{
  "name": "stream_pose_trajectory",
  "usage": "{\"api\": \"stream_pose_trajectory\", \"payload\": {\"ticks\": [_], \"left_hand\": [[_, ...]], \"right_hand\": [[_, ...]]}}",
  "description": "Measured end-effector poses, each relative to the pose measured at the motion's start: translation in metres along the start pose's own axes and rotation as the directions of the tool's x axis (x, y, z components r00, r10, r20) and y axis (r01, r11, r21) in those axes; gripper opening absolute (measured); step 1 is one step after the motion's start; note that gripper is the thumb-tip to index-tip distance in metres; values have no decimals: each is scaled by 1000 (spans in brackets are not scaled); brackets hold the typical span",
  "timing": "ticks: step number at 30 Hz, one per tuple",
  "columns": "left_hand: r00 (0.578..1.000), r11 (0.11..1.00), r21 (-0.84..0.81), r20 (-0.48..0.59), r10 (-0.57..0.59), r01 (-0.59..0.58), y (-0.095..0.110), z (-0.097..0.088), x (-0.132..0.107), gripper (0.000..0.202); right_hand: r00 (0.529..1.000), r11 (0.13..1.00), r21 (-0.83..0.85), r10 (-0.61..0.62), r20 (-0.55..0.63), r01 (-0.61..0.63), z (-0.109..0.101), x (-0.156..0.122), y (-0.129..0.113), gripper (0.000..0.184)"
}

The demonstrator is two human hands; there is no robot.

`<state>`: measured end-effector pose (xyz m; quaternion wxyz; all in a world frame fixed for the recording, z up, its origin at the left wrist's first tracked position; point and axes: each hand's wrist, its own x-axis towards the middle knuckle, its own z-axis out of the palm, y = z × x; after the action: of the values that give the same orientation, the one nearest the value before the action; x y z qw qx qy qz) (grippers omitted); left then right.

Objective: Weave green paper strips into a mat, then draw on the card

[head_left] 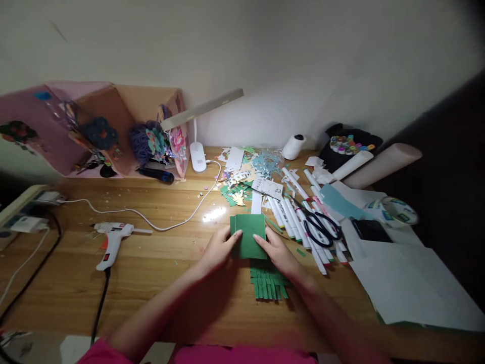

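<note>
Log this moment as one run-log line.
left hand touching green paper left edge | right hand touching its right edge | green strips near right wrist | scissors on markers

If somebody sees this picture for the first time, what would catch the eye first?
The left hand and right hand press a green paper at the middle of the desk, green strips just below. To the right, scissors lie on markers; a glue gun lies at the left.
</note>
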<state>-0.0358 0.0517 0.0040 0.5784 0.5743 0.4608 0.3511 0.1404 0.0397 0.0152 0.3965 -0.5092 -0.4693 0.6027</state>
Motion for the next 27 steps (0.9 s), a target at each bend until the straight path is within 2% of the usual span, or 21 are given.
{"api": "stream_pose_trajectory", "payload": {"ticks": [6, 15, 21, 27], "left_hand": [[997, 992, -99, -3, -80, 80, -1, -7, -7, 48], [978, 982, -147, -148, -143, 121, 3, -12, -9, 45], [978, 981, -149, -147, -146, 124, 1, -12, -7, 46], [989, 993, -97, -125, -81, 69, 4, -1, -16, 44]], "right_hand": [[996, 1000, -20, -10, -94, 9, -11, 6, 11, 40], [962, 996, 69, -28, -271, 48, -31, 13, 10, 40], [970, 997, 60, -40, -239, 56, -29, 10, 13, 38], [984, 997, -25, -70, -164, 67, -16, 4, 16, 37]]}}
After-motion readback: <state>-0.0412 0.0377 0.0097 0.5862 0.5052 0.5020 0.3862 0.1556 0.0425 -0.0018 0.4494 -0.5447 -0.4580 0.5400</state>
